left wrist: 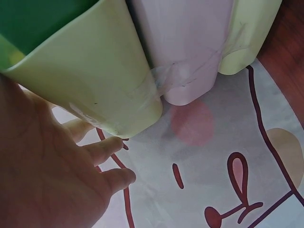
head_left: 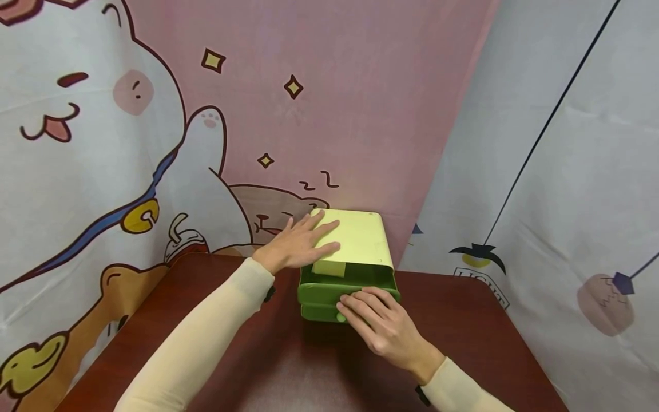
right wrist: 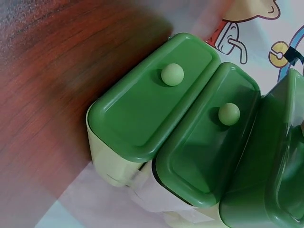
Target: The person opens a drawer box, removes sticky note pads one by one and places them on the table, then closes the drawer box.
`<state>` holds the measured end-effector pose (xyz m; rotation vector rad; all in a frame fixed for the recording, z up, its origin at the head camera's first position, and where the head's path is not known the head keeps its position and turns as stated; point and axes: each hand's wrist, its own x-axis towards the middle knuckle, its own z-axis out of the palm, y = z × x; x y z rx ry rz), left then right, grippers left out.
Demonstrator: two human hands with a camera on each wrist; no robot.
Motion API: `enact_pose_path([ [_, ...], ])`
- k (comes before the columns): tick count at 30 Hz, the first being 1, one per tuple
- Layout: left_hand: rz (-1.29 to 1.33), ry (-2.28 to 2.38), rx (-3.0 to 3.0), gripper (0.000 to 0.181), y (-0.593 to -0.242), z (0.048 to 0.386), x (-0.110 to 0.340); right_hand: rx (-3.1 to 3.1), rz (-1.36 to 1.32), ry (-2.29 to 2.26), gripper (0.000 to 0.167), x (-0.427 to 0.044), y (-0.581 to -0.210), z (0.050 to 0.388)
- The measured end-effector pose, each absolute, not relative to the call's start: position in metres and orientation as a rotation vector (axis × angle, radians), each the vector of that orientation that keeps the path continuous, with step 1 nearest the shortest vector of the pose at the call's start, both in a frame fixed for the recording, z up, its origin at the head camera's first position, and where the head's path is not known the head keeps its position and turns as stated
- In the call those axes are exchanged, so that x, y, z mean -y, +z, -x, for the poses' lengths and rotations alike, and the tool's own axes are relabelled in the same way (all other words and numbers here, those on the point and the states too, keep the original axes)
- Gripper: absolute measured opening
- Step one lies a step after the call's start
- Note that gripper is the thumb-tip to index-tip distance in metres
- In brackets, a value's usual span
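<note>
The table [head_left: 448, 326] ran on to both sides and in front of the drawer unit [head_left: 360, 237], which stood near the back edge, pale yellow, its green top drawer [head_left: 319, 293] jutting out. The left hand [head_left: 296, 243] lay splayed on top, holding nothing; the right hand [head_left: 383, 329] touched the drawer's front, any grip hidden.

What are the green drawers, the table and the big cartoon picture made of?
The green drawers look like plastic: glossy, with rounded, moulded edges. The table looks like polished wood, or a wood-look top: reddish-brown grain and a soft shine. The cartoon picture is probably printed cloth: matte, with faint creases.
</note>
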<state>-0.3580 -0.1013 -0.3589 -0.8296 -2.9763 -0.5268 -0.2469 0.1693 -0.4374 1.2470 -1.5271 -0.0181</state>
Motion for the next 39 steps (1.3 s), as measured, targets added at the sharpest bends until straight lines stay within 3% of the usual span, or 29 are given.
enact_pose_path([
  [39, 0.821, -0.526, 2.972, 0.082, -0.360, 0.356, 0.101, 1.512, -1.278, -0.019, 0.030, -0.172, -0.435, 0.229],
])
